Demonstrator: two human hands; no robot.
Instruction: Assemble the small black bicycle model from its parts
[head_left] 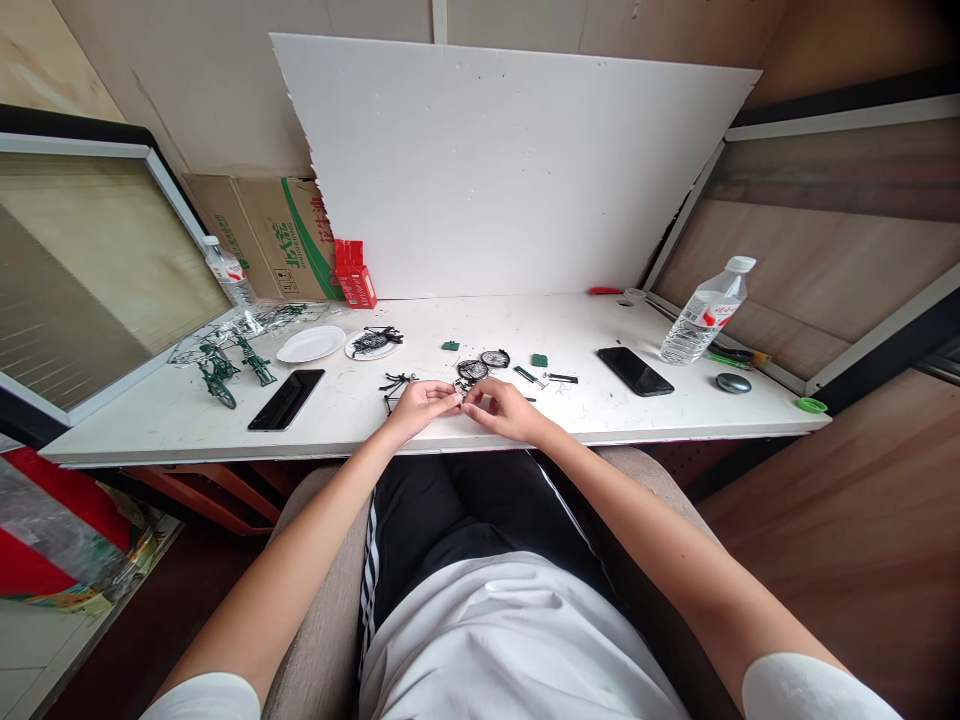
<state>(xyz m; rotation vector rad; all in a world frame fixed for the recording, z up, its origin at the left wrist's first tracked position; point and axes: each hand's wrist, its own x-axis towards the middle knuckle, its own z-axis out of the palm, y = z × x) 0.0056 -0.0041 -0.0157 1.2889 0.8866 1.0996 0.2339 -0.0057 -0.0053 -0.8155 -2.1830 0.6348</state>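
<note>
Small part, mostly hidden, is pinched by left hand; right hand is curled alongside, grip unclear. Black wheels, round, thin-spoked, are laid just beyond.

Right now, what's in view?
table: 1, white, centre
board: 1, white, back
carton: 1, brown, back left
small box: 1, red, beside carton
bottles: 2, clear, left and right
phones: 2, black, left and right
plates: 2, white, left of centre
loose parts: uncounted, black, smaller plate
spoked wheels: 2, black, beyond hands
blocks: 2, green, flanking wheels
strips: 2, green and black, right of wheels
models: uncounted, green, far left
oval object: 1, grey, right
ring: 1, green, right corner
framed panels: 2, glazed, both sides
chair: 1, brown, under person
shirt: 1, white, bottom
trousers: 1, black, lap
left hand: 1, bare, front centre
right hand: 1, bare, beside left
</note>
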